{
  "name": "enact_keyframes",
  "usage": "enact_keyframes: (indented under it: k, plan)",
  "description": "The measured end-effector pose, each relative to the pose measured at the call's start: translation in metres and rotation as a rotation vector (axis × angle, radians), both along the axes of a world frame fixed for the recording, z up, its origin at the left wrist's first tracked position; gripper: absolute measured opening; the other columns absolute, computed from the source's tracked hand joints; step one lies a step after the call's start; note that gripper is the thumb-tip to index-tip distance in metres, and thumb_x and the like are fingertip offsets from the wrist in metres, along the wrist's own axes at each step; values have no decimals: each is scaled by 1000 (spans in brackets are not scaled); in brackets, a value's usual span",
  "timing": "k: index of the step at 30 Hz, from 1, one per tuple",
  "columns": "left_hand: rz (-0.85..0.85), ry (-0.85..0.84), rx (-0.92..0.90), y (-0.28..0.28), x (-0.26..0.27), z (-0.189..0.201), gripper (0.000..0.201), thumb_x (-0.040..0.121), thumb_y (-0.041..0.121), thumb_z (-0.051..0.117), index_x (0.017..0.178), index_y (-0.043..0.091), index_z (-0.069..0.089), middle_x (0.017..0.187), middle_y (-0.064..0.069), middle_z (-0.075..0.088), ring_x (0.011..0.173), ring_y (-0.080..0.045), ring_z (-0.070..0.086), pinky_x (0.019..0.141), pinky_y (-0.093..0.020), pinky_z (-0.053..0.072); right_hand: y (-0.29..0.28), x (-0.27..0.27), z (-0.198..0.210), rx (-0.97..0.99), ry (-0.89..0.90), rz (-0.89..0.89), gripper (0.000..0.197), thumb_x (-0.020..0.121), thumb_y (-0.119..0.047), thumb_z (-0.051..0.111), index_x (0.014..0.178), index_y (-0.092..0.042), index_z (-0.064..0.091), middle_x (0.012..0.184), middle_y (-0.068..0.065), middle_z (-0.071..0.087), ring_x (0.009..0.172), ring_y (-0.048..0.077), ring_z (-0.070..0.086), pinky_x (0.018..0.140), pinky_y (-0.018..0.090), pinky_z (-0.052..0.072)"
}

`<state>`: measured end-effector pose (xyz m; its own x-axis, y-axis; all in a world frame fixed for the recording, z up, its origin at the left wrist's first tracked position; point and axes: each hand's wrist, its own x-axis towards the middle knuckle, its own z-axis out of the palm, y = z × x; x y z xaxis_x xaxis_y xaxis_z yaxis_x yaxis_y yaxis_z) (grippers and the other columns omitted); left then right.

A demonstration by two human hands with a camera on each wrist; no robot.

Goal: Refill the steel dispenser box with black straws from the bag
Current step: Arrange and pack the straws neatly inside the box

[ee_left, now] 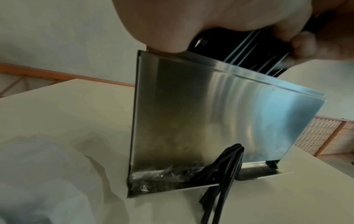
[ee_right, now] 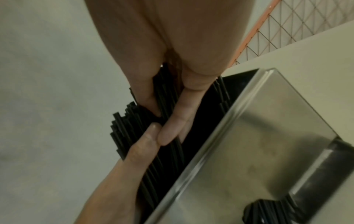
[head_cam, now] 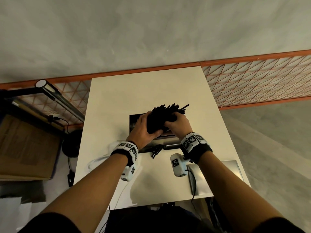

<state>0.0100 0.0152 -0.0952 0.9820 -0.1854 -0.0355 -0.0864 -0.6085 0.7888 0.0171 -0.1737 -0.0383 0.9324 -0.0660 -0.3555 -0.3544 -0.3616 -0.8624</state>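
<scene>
A thick bundle of black straws (head_cam: 162,117) is held tilted over the open top of the steel dispenser box (head_cam: 133,122) in the middle of the white table (head_cam: 151,88). My left hand (head_cam: 144,129) grips the bundle's near left side and my right hand (head_cam: 177,122) grips its right side. In the left wrist view the bundle's (ee_left: 249,51) lower end sits just above the rim of the box's steel front (ee_left: 220,115). In the right wrist view my right hand's fingers (ee_right: 173,121) wrap the straws (ee_right: 132,127) beside the box (ee_right: 258,144). A few loose straws (head_cam: 156,151) poke from the front slot.
A crumpled white plastic bag (head_cam: 101,158) lies on the table left of the box. A flat steel lid (head_cam: 217,175) rests at the table's near right corner. An orange mesh rail (head_cam: 260,78) runs behind the table. A cardboard box (head_cam: 25,148) stands at the left.
</scene>
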Motion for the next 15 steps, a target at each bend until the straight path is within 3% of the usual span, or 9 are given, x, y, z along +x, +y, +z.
enact_keyframes:
  k: [3, 8, 12, 15]
  plan:
    - [11, 1, -20, 2, -1, 1, 101, 76, 67, 74, 156, 23, 30, 153, -2, 40, 141, -16, 44, 116, -36, 41, 0, 6, -1, 71, 22, -15, 33, 63, -19, 71, 95, -15, 68, 91, 8, 74, 75, 26, 74, 63, 44, 62]
    - [13, -12, -11, 0, -2, 4, 102, 73, 54, 87, 154, 22, 33, 151, 0, 41, 139, -15, 45, 114, -34, 43, 4, 10, 7, -124, -34, 6, 14, 77, -27, 65, 84, -16, 70, 84, 5, 72, 83, 24, 67, 70, 30, 50]
    - [83, -17, 38, -4, -1, 4, 102, 68, 41, 94, 150, 23, 36, 148, 1, 46, 135, -17, 50, 110, -36, 47, 16, 8, 13, -150, 0, 65, 22, 87, -31, 55, 91, -11, 64, 93, 9, 70, 87, 29, 66, 77, 33, 52]
    - [158, 1, 34, -7, 2, 6, 99, 64, 44, 95, 145, 26, 41, 141, 5, 54, 126, -13, 56, 102, -33, 51, 23, 4, 15, -83, 43, 110, 42, 85, -45, 46, 103, -11, 65, 93, 13, 72, 78, 33, 71, 76, 45, 60]
